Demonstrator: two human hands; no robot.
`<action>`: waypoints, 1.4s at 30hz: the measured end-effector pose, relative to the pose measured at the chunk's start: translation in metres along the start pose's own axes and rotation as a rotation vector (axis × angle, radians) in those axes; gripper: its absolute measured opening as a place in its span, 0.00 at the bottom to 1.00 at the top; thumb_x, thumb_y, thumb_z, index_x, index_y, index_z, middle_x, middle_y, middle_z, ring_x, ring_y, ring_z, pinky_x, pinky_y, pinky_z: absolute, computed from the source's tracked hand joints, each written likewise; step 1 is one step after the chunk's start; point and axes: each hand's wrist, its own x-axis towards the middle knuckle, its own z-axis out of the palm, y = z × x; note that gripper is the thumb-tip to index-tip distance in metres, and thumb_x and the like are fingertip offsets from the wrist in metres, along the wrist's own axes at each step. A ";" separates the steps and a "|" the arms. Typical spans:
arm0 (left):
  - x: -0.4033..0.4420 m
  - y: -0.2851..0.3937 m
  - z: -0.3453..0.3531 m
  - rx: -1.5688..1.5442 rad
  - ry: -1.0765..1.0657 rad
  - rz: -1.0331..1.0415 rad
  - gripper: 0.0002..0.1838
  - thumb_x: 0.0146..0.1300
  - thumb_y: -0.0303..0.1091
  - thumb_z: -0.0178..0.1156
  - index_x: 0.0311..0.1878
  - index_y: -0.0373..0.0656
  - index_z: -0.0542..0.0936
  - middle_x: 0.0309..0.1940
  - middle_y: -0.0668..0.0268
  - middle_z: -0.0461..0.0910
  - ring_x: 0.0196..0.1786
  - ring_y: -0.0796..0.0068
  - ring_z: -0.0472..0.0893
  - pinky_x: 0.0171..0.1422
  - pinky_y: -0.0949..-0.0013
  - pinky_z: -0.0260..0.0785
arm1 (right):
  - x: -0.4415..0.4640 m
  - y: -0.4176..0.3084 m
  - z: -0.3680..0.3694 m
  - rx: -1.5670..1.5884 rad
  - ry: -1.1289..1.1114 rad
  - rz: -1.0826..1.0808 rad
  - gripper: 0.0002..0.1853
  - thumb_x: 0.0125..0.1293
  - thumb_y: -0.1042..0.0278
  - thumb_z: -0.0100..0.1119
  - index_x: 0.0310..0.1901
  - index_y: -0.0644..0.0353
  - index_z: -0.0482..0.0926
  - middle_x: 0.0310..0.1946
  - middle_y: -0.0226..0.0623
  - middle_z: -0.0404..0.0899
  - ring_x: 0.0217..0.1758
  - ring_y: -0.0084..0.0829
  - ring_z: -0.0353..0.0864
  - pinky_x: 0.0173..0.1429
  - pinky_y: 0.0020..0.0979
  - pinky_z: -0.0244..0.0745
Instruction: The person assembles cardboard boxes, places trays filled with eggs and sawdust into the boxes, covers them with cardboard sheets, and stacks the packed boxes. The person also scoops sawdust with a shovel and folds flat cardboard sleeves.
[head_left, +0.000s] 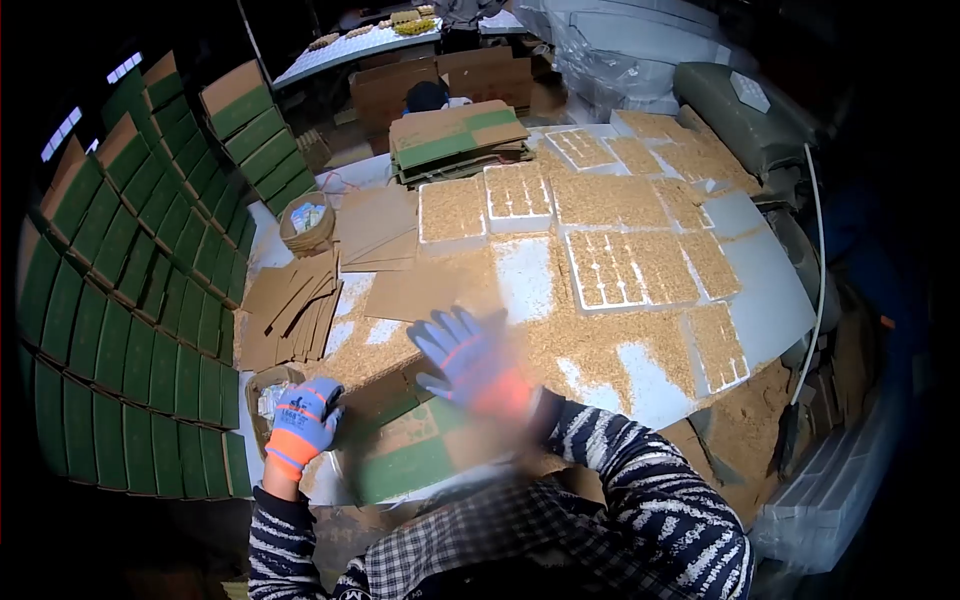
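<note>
My left hand (pixel 306 414), in a grey-blue and orange work glove, has its fingers curled beside a small basket (pixel 262 385) of whitish packets. Whether those fingers hold anything is hidden. Just right of it, close to my body, lies a green and brown cardboard box (pixel 400 455) at the table's near edge. Above the box my right hand (pixel 468 362), gloved the same way and blurred at the wrist, has its fingers spread with nothing in them.
White foam trays (pixel 518 195) filled with tan shavings stand on the white table (pixel 770 290). Flat cardboard sheets (pixel 290 305) and folded cartons (pixel 455 140) lie to the left and back. Green boxes (pixel 150 340) are stacked along the left. A person (pixel 428 97) is behind the cartons.
</note>
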 end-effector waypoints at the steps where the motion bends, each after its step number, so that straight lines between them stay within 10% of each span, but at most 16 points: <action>1: -0.012 -0.013 0.029 -0.056 -0.017 -0.023 0.18 0.60 0.37 0.65 0.53 0.47 0.79 0.45 0.55 0.81 0.50 0.49 0.79 0.56 0.53 0.71 | -0.009 0.001 0.017 0.505 0.027 -0.013 0.35 0.67 0.50 0.58 0.72 0.56 0.65 0.72 0.43 0.64 0.78 0.47 0.58 0.81 0.54 0.48; 4: -0.003 0.008 0.014 -0.321 -0.067 -0.084 0.20 0.64 0.39 0.63 0.56 0.41 0.77 0.45 0.51 0.78 0.48 0.46 0.78 0.55 0.51 0.71 | -0.029 0.006 0.042 0.817 0.061 -0.133 0.27 0.66 0.52 0.59 0.66 0.49 0.73 0.71 0.36 0.68 0.76 0.43 0.62 0.78 0.53 0.54; 7: -0.015 -0.028 0.025 -0.231 -0.172 -0.057 0.24 0.67 0.42 0.61 0.62 0.40 0.75 0.54 0.48 0.78 0.54 0.45 0.78 0.60 0.53 0.71 | -0.036 0.006 0.032 0.102 0.158 -0.380 0.20 0.65 0.54 0.61 0.57 0.46 0.79 0.64 0.32 0.75 0.71 0.38 0.69 0.77 0.51 0.58; 10: -0.011 -0.050 0.014 -0.142 -0.398 -0.209 0.25 0.70 0.42 0.58 0.65 0.40 0.74 0.59 0.47 0.79 0.61 0.46 0.78 0.64 0.56 0.70 | -0.026 -0.001 0.008 0.285 0.243 -0.505 0.13 0.64 0.53 0.62 0.46 0.47 0.80 0.50 0.30 0.80 0.59 0.36 0.77 0.76 0.51 0.59; 12: -0.012 -0.105 0.027 -0.282 -0.298 -0.154 0.24 0.68 0.40 0.60 0.62 0.36 0.75 0.53 0.49 0.83 0.55 0.54 0.83 0.60 0.59 0.73 | -0.019 -0.007 -0.008 0.220 0.016 -0.541 0.11 0.68 0.54 0.56 0.30 0.48 0.77 0.29 0.29 0.75 0.38 0.36 0.75 0.57 0.45 0.69; 14: -0.004 -0.108 0.013 -0.895 -0.276 -0.326 0.18 0.68 0.35 0.61 0.57 0.36 0.78 0.43 0.67 0.82 0.44 0.83 0.75 0.49 0.74 0.71 | -0.016 -0.027 -0.020 0.466 0.302 -0.553 0.13 0.69 0.56 0.53 0.27 0.48 0.78 0.28 0.30 0.77 0.36 0.38 0.74 0.50 0.41 0.68; 16: 0.002 -0.115 0.073 -0.866 0.258 -0.217 0.15 0.70 0.36 0.60 0.55 0.38 0.79 0.39 0.69 0.80 0.41 0.82 0.75 0.47 0.74 0.71 | -0.012 -0.056 -0.034 0.762 -0.086 -0.085 0.14 0.68 0.54 0.54 0.28 0.49 0.81 0.30 0.31 0.80 0.34 0.40 0.75 0.50 0.39 0.69; 19: 0.009 -0.041 0.102 -0.839 0.568 -0.061 0.14 0.72 0.37 0.57 0.53 0.39 0.80 0.42 0.61 0.82 0.47 0.68 0.80 0.54 0.66 0.71 | -0.010 -0.060 0.049 0.454 -0.422 -0.271 0.14 0.64 0.50 0.61 0.34 0.51 0.83 0.36 0.35 0.83 0.44 0.42 0.77 0.56 0.39 0.69; 20: 0.014 -0.015 0.089 -0.636 0.363 0.041 0.15 0.68 0.36 0.60 0.54 0.41 0.82 0.46 0.56 0.83 0.52 0.57 0.81 0.60 0.59 0.71 | -0.015 -0.065 0.063 0.382 -0.483 -0.310 0.14 0.63 0.49 0.63 0.35 0.51 0.83 0.37 0.36 0.83 0.46 0.42 0.77 0.57 0.39 0.69; 21: 0.020 -0.013 0.084 -0.460 0.247 0.228 0.15 0.65 0.35 0.62 0.54 0.43 0.82 0.48 0.56 0.83 0.55 0.55 0.80 0.63 0.57 0.70 | -0.019 -0.064 0.074 0.362 0.020 -0.461 0.17 0.61 0.48 0.66 0.40 0.54 0.83 0.44 0.41 0.82 0.52 0.45 0.75 0.61 0.41 0.68; 25: 0.007 -0.043 0.120 -0.579 -0.150 0.101 0.21 0.61 0.31 0.63 0.59 0.50 0.82 0.55 0.58 0.82 0.64 0.53 0.76 0.69 0.59 0.67 | -0.006 -0.088 -0.006 0.516 -0.238 0.246 0.40 0.62 0.34 0.62 0.66 0.57 0.72 0.57 0.50 0.75 0.63 0.52 0.73 0.68 0.46 0.66; 30: 0.023 -0.064 0.124 -1.168 -0.277 -0.033 0.20 0.65 0.31 0.60 0.59 0.37 0.80 0.59 0.62 0.80 0.56 0.68 0.82 0.64 0.67 0.71 | -0.010 -0.089 0.009 0.584 -0.836 0.086 0.38 0.66 0.41 0.59 0.76 0.42 0.63 0.67 0.45 0.73 0.72 0.53 0.66 0.79 0.52 0.53; 35: -0.063 -0.150 0.214 -1.519 0.450 -0.593 0.29 0.77 0.46 0.50 0.76 0.48 0.63 0.69 0.63 0.71 0.69 0.66 0.73 0.71 0.63 0.65 | -0.030 -0.046 0.029 0.403 -0.488 0.105 0.34 0.70 0.55 0.59 0.76 0.38 0.61 0.64 0.51 0.74 0.74 0.59 0.59 0.79 0.51 0.52; 37: -0.086 -0.148 0.216 -1.381 0.455 -0.661 0.29 0.78 0.49 0.46 0.77 0.50 0.61 0.72 0.65 0.67 0.73 0.65 0.68 0.75 0.61 0.60 | -0.035 -0.048 0.016 0.477 -0.271 0.254 0.31 0.70 0.62 0.59 0.74 0.37 0.66 0.59 0.49 0.77 0.66 0.53 0.66 0.75 0.48 0.59; 39: -0.082 -0.074 0.117 -1.503 0.226 -0.232 0.30 0.78 0.50 0.45 0.79 0.53 0.60 0.75 0.68 0.64 0.75 0.66 0.65 0.77 0.61 0.54 | -0.046 -0.044 0.051 0.916 0.040 0.434 0.29 0.74 0.65 0.55 0.75 0.49 0.64 0.63 0.42 0.75 0.69 0.37 0.66 0.74 0.41 0.61; 42: -0.037 -0.017 0.014 -1.197 0.026 -0.204 0.34 0.71 0.40 0.55 0.78 0.45 0.60 0.65 0.58 0.72 0.64 0.65 0.75 0.66 0.62 0.68 | -0.059 -0.070 0.113 1.464 0.389 0.747 0.37 0.74 0.72 0.53 0.79 0.54 0.48 0.72 0.38 0.66 0.68 0.31 0.71 0.71 0.33 0.65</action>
